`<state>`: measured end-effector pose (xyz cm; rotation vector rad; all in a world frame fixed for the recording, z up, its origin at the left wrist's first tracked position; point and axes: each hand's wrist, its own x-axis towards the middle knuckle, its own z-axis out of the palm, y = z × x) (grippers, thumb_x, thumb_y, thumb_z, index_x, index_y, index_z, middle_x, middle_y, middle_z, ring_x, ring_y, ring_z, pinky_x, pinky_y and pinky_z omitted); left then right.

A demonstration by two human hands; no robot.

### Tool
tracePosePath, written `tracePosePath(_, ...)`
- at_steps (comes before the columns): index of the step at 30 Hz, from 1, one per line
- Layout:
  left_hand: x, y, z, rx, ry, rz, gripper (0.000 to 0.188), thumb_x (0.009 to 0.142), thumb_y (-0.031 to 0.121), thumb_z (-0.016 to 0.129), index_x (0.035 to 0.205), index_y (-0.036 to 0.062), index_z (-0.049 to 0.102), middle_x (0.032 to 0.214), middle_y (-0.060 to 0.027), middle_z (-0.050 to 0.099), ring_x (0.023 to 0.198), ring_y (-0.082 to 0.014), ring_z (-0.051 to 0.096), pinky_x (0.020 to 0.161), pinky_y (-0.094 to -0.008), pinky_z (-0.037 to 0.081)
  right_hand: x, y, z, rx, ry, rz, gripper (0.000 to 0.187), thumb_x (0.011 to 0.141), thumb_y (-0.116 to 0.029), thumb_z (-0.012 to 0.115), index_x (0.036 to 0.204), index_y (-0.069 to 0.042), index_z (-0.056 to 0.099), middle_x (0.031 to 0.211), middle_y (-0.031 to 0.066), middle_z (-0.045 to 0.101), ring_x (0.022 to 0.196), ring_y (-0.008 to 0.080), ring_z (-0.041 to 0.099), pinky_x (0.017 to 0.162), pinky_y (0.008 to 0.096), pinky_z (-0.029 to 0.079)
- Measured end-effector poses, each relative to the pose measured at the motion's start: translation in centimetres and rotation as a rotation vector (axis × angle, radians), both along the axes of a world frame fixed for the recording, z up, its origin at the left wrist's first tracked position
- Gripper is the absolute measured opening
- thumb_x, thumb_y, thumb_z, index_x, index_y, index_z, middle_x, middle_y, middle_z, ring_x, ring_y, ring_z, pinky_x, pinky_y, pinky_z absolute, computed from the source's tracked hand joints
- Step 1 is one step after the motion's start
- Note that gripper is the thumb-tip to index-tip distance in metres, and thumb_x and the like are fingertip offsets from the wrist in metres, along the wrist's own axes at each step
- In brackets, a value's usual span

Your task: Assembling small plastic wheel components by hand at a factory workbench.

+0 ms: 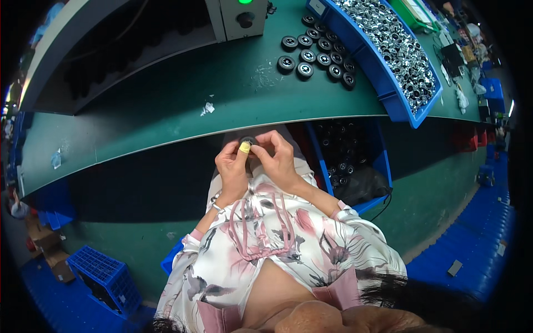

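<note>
Both of my hands meet above my lap, just short of the green table's front edge. My left hand (233, 164) is closed on a small black wheel (246, 139), its thumb wrapped in yellow tape. From the other side, my right hand (275, 157) has its fingers pressed on the same wheel. The fingers cover most of it. On the table ahead and to the right lies a loose group of similar black wheels (305, 70) with shiny centres. Beside them stands a long blue bin (383, 91) full of small shiny metal rings (408, 77).
A grey machine housing (241, 21) with a green light stands at the table's (183, 119) back left. Below the table edge, right of my lap, a blue crate (382, 166) holds more black wheels. Scraps of plastic (207, 108) lie on the table. A blue basket (105, 277) sits lower left.
</note>
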<state>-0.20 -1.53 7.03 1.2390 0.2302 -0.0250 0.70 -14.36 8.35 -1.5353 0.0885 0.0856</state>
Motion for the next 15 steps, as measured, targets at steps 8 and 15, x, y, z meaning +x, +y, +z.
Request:
tracePosePath(8,0.6,1.4,0.8,-0.566,0.215,-0.181,0.019,0.097,0.009,0.06,0.108,-0.0057,0.064,0.1,-0.0109,0.068,0.084,-0.0144,0.065,0.079,-0.0276,0.054,0.4,0.0,1.0,-0.314,-0.281,-0.011,0.017,0.081,-0.001,0.071,0.094,0.002,0.061,0.084,0.0117,0.062,0.073,0.0211,0.063,0.066,0.032,0.05)
tracePosePath(15,0.6,1.2,0.4,-0.415,0.219,-0.188,0.02,0.093,0.005,0.064,0.11,-0.006,0.062,0.103,-0.0112,0.068,0.087,-0.0147,0.065,0.081,-0.0266,0.054,0.6,-1.5,-0.1,-0.361,-0.256,0.098,0.024,0.086,-0.003,0.067,0.108,0.003,0.064,0.094,0.0102,0.066,0.079,0.0171,0.065,0.071,0.0277,0.051)
